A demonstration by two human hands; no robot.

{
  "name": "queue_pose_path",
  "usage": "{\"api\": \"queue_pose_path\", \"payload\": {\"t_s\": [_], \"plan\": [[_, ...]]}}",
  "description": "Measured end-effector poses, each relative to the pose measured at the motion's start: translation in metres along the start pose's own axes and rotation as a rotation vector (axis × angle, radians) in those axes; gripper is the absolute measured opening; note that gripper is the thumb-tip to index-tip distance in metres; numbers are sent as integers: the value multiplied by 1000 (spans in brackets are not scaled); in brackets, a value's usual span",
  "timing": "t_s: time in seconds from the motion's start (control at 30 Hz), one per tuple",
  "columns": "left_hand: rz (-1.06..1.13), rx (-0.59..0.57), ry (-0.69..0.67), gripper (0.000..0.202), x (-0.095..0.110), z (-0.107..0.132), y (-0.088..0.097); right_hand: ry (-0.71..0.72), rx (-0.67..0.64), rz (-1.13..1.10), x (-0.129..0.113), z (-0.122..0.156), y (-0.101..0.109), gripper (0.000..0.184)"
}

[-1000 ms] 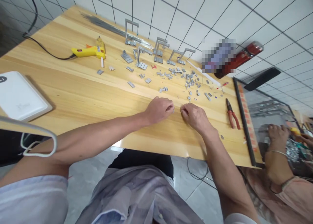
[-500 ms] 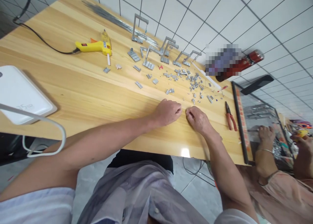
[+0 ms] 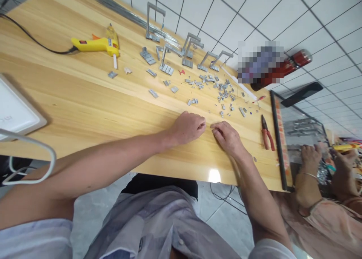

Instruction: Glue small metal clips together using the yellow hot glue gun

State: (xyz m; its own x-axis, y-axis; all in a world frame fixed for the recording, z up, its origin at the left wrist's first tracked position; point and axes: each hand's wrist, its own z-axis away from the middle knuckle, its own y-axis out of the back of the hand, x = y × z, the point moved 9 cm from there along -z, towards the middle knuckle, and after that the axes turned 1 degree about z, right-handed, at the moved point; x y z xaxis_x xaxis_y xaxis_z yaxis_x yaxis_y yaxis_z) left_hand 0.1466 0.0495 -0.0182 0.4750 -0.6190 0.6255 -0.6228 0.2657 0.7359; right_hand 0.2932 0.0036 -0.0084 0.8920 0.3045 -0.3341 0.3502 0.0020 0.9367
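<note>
Left hand point(image 3: 190, 127) and right hand point(image 3: 228, 137) are curled, apart, contents indiscernible from where I stand; loose bits point(image 3: 224, 94) lie at their one o'clock, where a careless forward sweep could scatter them.

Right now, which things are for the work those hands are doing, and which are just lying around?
Probably for the work:
- left hand and right hand; I can't see anything held
- small grey pieces
- grey frames
- perhaps pliers and yellow glue gun

Seemingly just lying around:
- white box
- red bottle
- long black object
</note>
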Motion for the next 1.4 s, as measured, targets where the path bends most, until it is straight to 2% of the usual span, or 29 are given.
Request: {"api": "queue_pose_path", "payload": {"t_s": [0.23,0.37,0.47,0.63,0.8,0.9,1.0,1.13,1.27,1.4], "plan": [[25,-36,-12,20,1,3,2,101,-110,36,-10,-7,-2,20],[83,-27,-8,20,-1,4,6,97,-74,-25,-4,0,1,15],[151,-8,-9,20,-2,4,9,88,-34,-74,2,5,4,22],[185,1,-1,20,-4,4,10,157,-80,2,-7,3,-2,17],[184,20,-36,21,-3,5,10,116,-103,29,-7,2,-3,18],[181,33,-44,19,-3,5,9,85,-56,-52,-2,5,0,11],[167,29,-46,18,-3,5,8,62,-12,-71,2,6,1,12],[145,19,-31,19,-4,4,9,50,-2,-90,-1,3,2,8],[140,1,-27,19,-2,4,8,27,-48,-99,-8,0,3,18],[154,-6,-18,21,-1,4,9,8,-76,-152,-4,1,3,20]]}}
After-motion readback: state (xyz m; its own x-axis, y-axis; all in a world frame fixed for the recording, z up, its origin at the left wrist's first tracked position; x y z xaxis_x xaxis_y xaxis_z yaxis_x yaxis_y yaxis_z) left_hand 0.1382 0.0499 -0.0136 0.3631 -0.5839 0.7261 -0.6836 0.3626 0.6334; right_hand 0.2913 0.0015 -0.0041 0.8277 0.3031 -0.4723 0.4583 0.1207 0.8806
